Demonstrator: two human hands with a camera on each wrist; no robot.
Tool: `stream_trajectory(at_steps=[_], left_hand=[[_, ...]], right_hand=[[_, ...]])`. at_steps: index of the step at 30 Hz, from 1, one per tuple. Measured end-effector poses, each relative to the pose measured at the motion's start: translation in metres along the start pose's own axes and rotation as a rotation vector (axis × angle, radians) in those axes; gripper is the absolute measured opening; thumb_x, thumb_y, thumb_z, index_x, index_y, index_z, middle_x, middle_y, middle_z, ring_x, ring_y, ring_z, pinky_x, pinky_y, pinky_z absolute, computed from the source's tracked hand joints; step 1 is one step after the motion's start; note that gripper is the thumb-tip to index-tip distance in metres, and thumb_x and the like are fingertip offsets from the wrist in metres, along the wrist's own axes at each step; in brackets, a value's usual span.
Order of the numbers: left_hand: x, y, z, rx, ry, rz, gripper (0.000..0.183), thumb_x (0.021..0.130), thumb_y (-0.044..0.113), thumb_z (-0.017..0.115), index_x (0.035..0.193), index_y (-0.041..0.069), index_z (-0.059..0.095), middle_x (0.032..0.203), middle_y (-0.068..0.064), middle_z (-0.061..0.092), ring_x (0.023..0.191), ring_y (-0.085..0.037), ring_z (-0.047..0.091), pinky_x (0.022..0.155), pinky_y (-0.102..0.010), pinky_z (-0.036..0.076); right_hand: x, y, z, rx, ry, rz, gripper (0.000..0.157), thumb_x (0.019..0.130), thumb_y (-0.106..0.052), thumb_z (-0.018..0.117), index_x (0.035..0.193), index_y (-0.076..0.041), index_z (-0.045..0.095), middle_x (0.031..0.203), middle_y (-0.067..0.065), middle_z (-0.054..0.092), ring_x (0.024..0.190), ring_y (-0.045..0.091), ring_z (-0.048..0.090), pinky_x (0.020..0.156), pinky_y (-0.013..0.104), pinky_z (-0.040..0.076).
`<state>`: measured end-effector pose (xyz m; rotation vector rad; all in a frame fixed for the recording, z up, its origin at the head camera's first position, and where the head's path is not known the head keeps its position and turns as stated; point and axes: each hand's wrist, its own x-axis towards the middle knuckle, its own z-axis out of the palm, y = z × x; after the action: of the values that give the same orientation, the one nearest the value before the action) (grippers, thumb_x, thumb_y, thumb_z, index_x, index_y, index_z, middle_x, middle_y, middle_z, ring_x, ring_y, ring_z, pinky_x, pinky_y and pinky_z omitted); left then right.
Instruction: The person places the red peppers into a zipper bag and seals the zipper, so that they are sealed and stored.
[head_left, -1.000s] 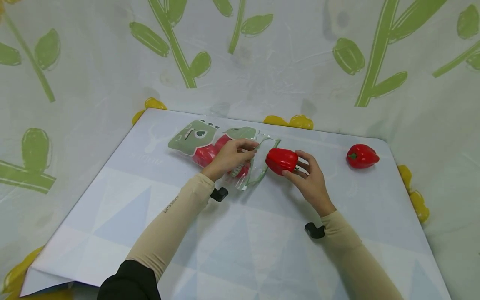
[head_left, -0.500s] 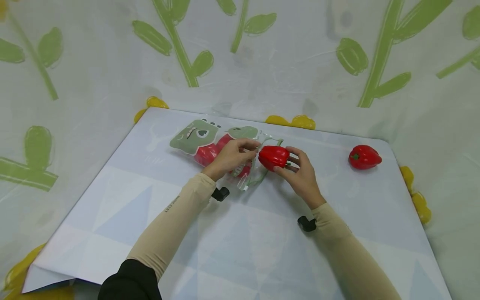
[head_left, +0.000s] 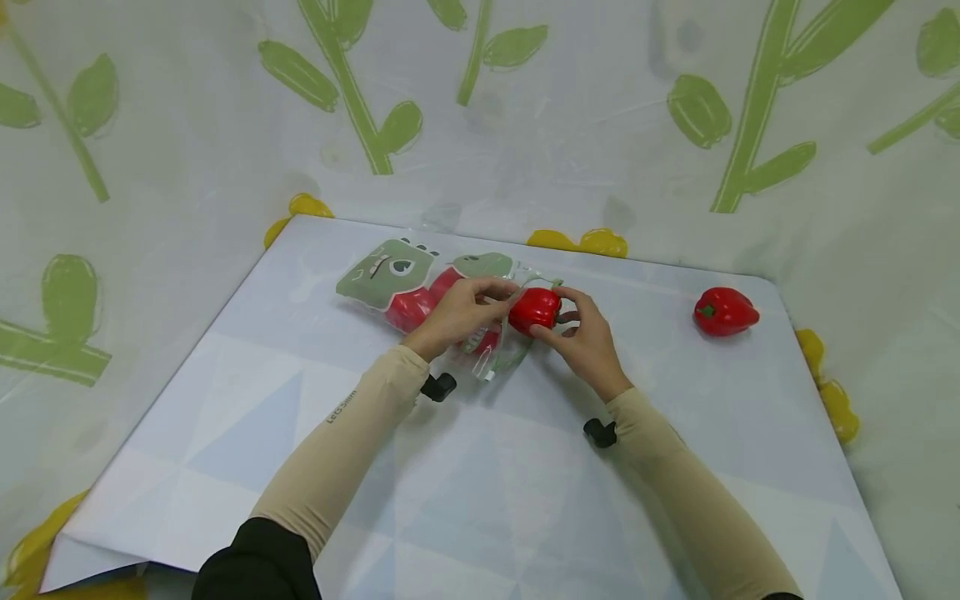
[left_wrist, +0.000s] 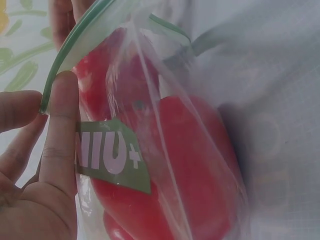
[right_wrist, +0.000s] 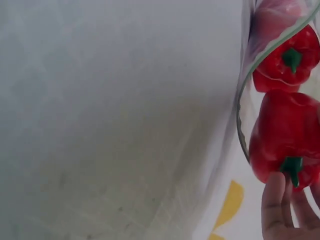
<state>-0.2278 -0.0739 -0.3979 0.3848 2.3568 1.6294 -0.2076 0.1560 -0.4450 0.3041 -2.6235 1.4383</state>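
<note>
1. Head: holding a red pepper (head_left: 534, 311) with the right grip (head_left: 588, 340), right at the mouth of the clear bag (head_left: 386, 275); pinching that mouth with the left grip (head_left: 465, 317). Spotting a spare pepper (head_left: 726, 312) well apart on the bench (head_left: 562, 517).
2. Left wrist: clamping the green rim (left_wrist: 62, 56) between fingertips, showing bagged peppers (left_wrist: 195, 165) behind plastic.
3. Right wrist: gripped near the stem (right_wrist: 292, 165), within the rim's curve. Looks like mid-bagging; probably calls for pushing deeper, then letting go, without losing the rim.
</note>
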Motion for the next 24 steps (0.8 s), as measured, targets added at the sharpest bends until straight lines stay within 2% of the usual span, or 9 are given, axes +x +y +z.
stream_trajectory(at_steps=[9, 15, 19, 24], left_hand=[[-0.0022, 0.0006, -0.0023, 0.014, 0.004, -0.003, 0.032, 0.098, 0.022, 0.068, 0.131, 0.023, 0.068, 0.123, 0.003, 0.065, 0.108, -0.021, 0.061, 0.089, -0.033, 0.057], [-0.0025, -0.0004, -0.0025, 0.002, 0.002, 0.003, 0.033, 0.098, 0.020, 0.068, 0.130, 0.022, 0.068, 0.123, 0.002, 0.066, 0.106, -0.022, 0.062, 0.087, -0.032, 0.058], [-0.0024, -0.0013, -0.0021, -0.011, -0.006, 0.007, 0.032, 0.098, 0.018, 0.067, 0.130, 0.021, 0.068, 0.122, 0.002, 0.066, 0.105, -0.023, 0.063, 0.087, -0.033, 0.058], [-0.0025, 0.0003, -0.0002, -0.008, -0.010, 0.005, 0.032, 0.098, 0.019, 0.067, 0.130, 0.021, 0.068, 0.122, 0.002, 0.066, 0.104, -0.022, 0.063, 0.088, -0.033, 0.057]], right_hand=[[0.0067, 0.0003, 0.0057, 0.032, -0.072, 0.080, 0.070, 0.087, -0.021, 0.082, 0.145, -0.008, 0.045, 0.144, 0.013, 0.046, 0.114, 0.030, 0.063, 0.093, 0.041, 0.057], [0.0029, 0.0019, 0.0027, 0.065, -0.097, 0.113, 0.069, 0.087, -0.012, 0.081, 0.144, -0.007, 0.044, 0.142, 0.014, 0.047, 0.115, 0.030, 0.063, 0.095, 0.040, 0.056], [0.0000, 0.0031, 0.0009, 0.078, -0.098, 0.126, 0.062, 0.086, -0.011, 0.082, 0.137, -0.005, 0.046, 0.133, 0.014, 0.052, 0.112, 0.030, 0.065, 0.094, 0.040, 0.056], [-0.0009, 0.0029, 0.0006, 0.047, -0.103, 0.133, 0.053, 0.087, -0.018, 0.082, 0.127, -0.005, 0.049, 0.123, 0.013, 0.060, 0.105, 0.029, 0.068, 0.090, 0.039, 0.058]])
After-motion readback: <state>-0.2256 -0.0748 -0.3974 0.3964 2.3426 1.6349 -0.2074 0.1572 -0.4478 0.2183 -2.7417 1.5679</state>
